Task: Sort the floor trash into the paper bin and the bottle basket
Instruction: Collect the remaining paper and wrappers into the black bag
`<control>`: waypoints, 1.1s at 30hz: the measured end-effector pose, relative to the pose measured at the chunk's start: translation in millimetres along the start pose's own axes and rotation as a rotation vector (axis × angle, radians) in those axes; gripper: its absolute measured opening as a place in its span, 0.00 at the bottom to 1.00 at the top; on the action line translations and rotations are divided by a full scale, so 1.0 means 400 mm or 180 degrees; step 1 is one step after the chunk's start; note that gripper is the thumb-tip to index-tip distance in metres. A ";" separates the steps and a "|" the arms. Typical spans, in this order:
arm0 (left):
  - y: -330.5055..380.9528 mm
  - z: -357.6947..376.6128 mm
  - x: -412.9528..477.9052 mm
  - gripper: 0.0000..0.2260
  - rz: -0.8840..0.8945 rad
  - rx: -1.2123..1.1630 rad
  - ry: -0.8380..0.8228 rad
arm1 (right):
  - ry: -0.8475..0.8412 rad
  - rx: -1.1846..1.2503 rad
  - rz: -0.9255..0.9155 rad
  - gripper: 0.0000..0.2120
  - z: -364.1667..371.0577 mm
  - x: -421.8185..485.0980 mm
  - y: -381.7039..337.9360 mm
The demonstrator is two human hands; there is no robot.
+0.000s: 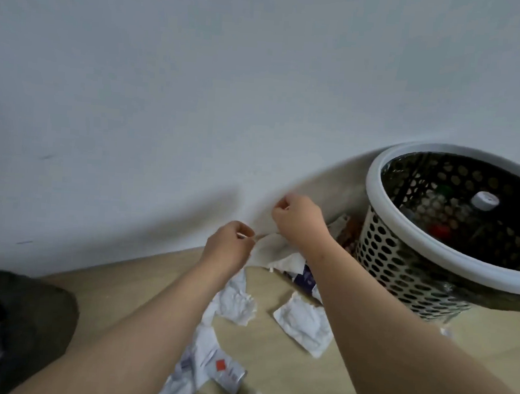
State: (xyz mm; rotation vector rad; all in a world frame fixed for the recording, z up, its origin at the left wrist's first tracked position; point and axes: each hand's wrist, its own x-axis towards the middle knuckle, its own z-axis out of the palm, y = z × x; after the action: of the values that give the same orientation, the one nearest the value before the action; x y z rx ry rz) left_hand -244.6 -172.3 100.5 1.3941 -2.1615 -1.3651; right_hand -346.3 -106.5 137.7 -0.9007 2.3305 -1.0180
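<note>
Both hands pinch one white paper sheet (272,244) above the floor: left hand (229,245) at its left edge, right hand (297,222) higher. Crumpled papers (303,326) lie below; the perforated bottle basket (402,262) stands right.

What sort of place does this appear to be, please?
Probably an indoor room corner: a plain white wall meets a beige floor strewn with crumpled paper, beside a perforated basket holding bottles.
</note>
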 end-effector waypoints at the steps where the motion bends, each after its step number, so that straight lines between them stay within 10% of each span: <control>1: -0.050 0.000 -0.012 0.07 -0.0035 0.0306 -0.0087 | -0.0126 -0.0113 0.0148 0.09 0.034 -0.013 0.022; 12: -0.453 -0.007 -0.130 0.24 0.0135 0.2885 -0.0877 | -0.0766 -0.0955 0.1342 0.17 0.163 -0.188 0.332; 21: -0.542 -0.018 -0.169 0.32 -0.1274 0.2299 -0.0871 | -0.1537 -0.1942 0.0979 0.35 0.183 -0.159 0.410; 33: -0.501 0.034 -0.154 0.27 0.0747 0.1244 -0.1085 | -0.2147 -0.2504 -0.0348 0.28 0.260 -0.246 0.373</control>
State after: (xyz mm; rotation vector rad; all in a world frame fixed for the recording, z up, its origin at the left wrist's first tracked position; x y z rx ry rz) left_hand -101.7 -137.6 -49.4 1.0233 -2.8333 -1.2072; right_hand -272.6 -9.0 -28.9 -1.3866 2.0527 0.2389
